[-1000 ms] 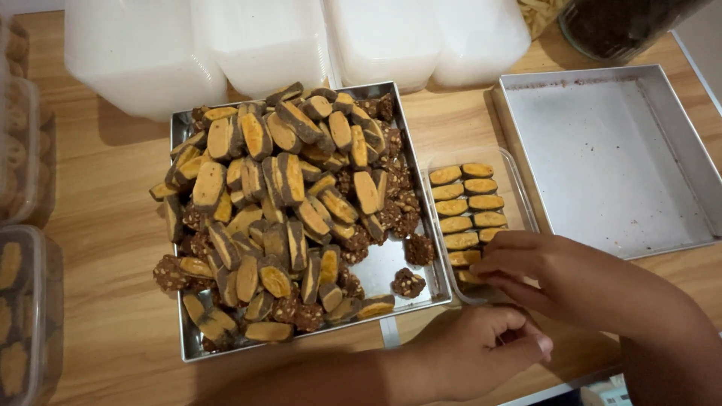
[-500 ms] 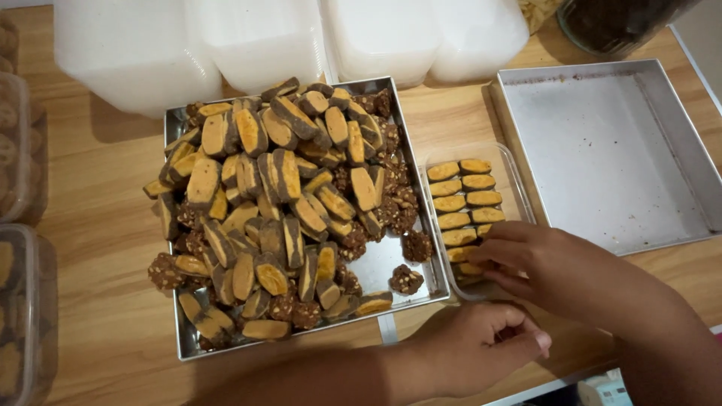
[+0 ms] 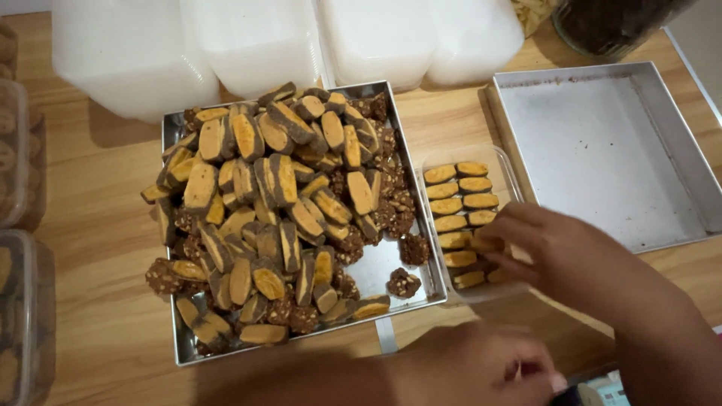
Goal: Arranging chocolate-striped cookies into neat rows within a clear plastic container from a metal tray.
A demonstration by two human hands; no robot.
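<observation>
A metal tray (image 3: pixel 380 272) holds a heap of oblong orange-and-brown cookies (image 3: pixel 271 195) and several dark crumbly clusters (image 3: pixel 404 283). Right of it stands a small clear plastic container (image 3: pixel 508 177) with orange cookies (image 3: pixel 459 192) laid in two rows. My right hand (image 3: pixel 560 252) reaches over the container's near end, its fingertips pinching an orange cookie among the rows. My left hand (image 3: pixel 481 368) is curled and blurred at the bottom edge, just below the tray's near right corner. Whether anything is inside it is hidden.
An empty metal tray (image 3: pixel 602 150) lies at the right. White plastic tubs (image 3: pixel 135 53) line the back, with a dark jar (image 3: pixel 613 22) at the far right. Clear containers filled with cookies (image 3: pixel 15 316) stand along the left edge of the wooden table (image 3: pixel 98 203).
My right hand has moved up and left, further over the container's near rows. My left hand has dropped toward the bottom edge and blurred.
</observation>
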